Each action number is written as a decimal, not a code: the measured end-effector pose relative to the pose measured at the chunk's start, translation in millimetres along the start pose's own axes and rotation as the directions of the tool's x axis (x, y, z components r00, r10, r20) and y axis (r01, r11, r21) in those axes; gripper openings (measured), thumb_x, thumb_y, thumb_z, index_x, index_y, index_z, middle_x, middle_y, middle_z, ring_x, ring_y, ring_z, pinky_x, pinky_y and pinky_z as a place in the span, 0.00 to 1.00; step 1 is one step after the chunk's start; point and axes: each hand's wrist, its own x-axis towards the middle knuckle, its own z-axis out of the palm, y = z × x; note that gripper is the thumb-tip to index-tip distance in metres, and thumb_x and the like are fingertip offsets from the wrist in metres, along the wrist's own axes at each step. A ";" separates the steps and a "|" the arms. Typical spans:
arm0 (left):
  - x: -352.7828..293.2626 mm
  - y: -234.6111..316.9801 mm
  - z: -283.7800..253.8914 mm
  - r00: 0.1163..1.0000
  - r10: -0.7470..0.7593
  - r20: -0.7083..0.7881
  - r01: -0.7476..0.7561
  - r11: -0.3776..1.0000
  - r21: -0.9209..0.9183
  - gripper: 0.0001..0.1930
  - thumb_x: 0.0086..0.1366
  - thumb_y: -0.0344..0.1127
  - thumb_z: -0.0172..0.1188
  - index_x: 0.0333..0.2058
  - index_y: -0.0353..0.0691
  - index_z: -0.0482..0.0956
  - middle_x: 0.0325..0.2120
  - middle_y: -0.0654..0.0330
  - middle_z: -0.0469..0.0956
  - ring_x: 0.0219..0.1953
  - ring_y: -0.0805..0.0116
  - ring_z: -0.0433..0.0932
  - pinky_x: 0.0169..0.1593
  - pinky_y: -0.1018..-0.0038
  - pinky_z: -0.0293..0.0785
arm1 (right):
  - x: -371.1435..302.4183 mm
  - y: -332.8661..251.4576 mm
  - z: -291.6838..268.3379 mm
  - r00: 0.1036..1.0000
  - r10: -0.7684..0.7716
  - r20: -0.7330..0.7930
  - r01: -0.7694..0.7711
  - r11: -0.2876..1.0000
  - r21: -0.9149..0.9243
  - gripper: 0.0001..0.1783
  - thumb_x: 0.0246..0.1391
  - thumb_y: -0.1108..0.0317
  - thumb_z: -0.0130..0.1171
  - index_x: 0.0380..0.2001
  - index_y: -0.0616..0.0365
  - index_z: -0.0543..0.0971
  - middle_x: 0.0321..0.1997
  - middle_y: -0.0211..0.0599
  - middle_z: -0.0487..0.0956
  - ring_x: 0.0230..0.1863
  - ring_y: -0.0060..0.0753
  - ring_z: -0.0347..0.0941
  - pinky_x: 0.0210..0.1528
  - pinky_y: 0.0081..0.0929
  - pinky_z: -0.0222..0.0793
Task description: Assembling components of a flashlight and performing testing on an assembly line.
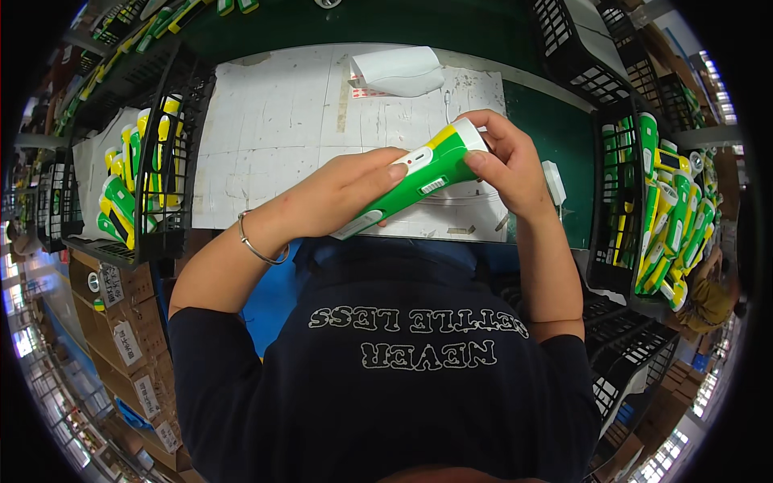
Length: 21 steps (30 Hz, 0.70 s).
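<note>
A green, yellow and white flashlight (441, 171) is held tilted over the near edge of the white work surface, its wide white head up and to the right. My left hand (354, 187) wraps round its body, thumb lying beside the white switch panel. At the head end my right hand (506, 161) grips the white rim between thumb and fingers. Part of the flashlight's tail is covered by my left hand. A thin white cable with a small plug (448, 98) lies on the surface beyond the flashlight head.
A curled white sheet (398, 71) lies at the back of the paper-covered surface (274, 121). Black crates with many similar flashlights stand at the left (165, 209) and right (604, 201). A white round-ended object (554, 183) sits beside my right forearm. Cardboard boxes (121, 322) are stacked at lower left.
</note>
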 end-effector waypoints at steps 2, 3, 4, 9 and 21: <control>-2.2 -0.8 -0.7 1.000 0.014 0.011 -0.014 0.999 -0.031 0.22 0.69 0.44 0.39 0.54 0.35 0.64 0.38 0.57 0.74 0.36 0.74 0.72 0.40 0.76 0.72 | -1.0 -0.9 -2.3 0.999 -0.014 0.034 0.014 1.000 0.009 0.21 0.48 0.69 0.62 0.44 0.65 0.68 0.30 0.30 0.75 0.29 0.12 0.66 0.31 0.12 0.61; -3.3 -0.1 -1.4 0.999 0.038 0.030 -0.038 0.999 -0.012 0.22 0.69 0.44 0.39 0.54 0.35 0.65 0.37 0.57 0.74 0.36 0.74 0.73 0.40 0.77 0.71 | -1.1 0.0 -2.0 0.999 -0.012 0.033 0.012 1.000 0.011 0.21 0.48 0.69 0.62 0.44 0.65 0.68 0.30 0.30 0.75 0.29 0.12 0.66 0.31 0.12 0.61; -4.4 0.4 -2.2 0.997 0.062 0.048 -0.062 0.998 0.007 0.22 0.69 0.44 0.38 0.54 0.34 0.65 0.36 0.56 0.75 0.35 0.73 0.73 0.40 0.77 0.71 | -1.1 1.0 -1.5 0.999 -0.030 0.042 0.029 0.999 0.027 0.21 0.48 0.69 0.61 0.44 0.65 0.68 0.31 0.31 0.75 0.30 0.13 0.67 0.33 0.13 0.62; -7.6 5.0 -8.7 0.986 0.135 0.094 -0.156 0.952 0.263 0.21 0.68 0.41 0.39 0.51 0.33 0.68 0.31 0.57 0.77 0.32 0.74 0.74 0.38 0.79 0.70 | -1.4 -0.5 -2.2 0.994 -0.034 0.104 0.026 0.997 0.075 0.20 0.48 0.70 0.61 0.43 0.65 0.69 0.35 0.35 0.76 0.34 0.17 0.70 0.37 0.15 0.66; -7.3 10.1 -5.7 0.988 0.115 0.101 -0.138 0.956 0.259 0.17 0.67 0.37 0.43 0.49 0.35 0.72 0.25 0.63 0.76 0.24 0.81 0.71 0.26 0.83 0.67 | -2.0 -2.0 -0.8 0.991 -0.013 0.130 0.000 0.995 0.100 0.18 0.48 0.70 0.61 0.42 0.65 0.69 0.35 0.36 0.77 0.35 0.18 0.72 0.38 0.16 0.68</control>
